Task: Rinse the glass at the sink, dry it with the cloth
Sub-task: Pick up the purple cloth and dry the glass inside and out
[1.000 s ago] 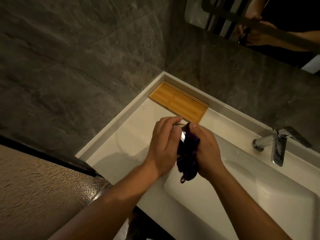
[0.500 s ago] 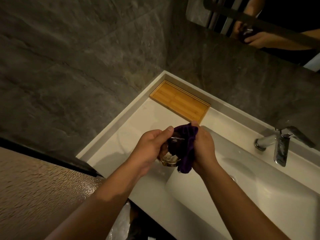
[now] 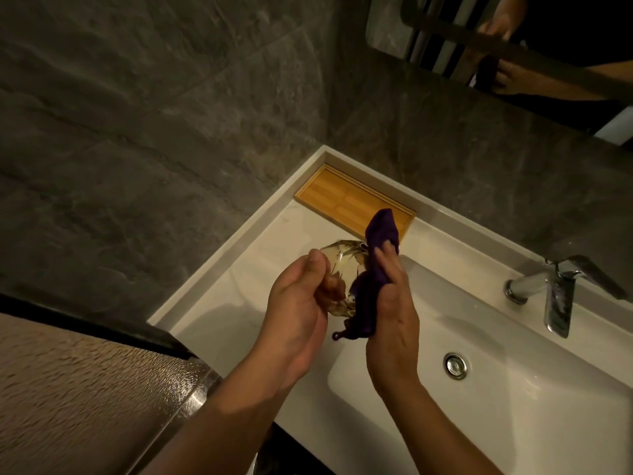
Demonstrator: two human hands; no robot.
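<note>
My left hand [image 3: 296, 303] grips a clear faceted glass [image 3: 342, 265], tilted on its side above the white counter left of the sink basin. Pressed against the glass is a dark purple cloth [image 3: 375, 265], which my right hand [image 3: 394, 313] holds. One end of the cloth sticks up above my fingers and a small loop hangs below. Part of the glass is hidden by my left fingers and the cloth.
The white sink [image 3: 513, 399] has a metal drain [image 3: 455, 365] and a chrome tap [image 3: 555, 296] at the right. A bamboo tray [image 3: 335, 197] lies in the counter's far corner. Dark stone walls close in behind; a mirror [image 3: 513, 46] hangs upper right. A textured panel [image 3: 68, 399] stands at lower left.
Both hands have turned: the glass is tipped further onto its side and shows more, and the cloth's end has swung up above my right fingers.
</note>
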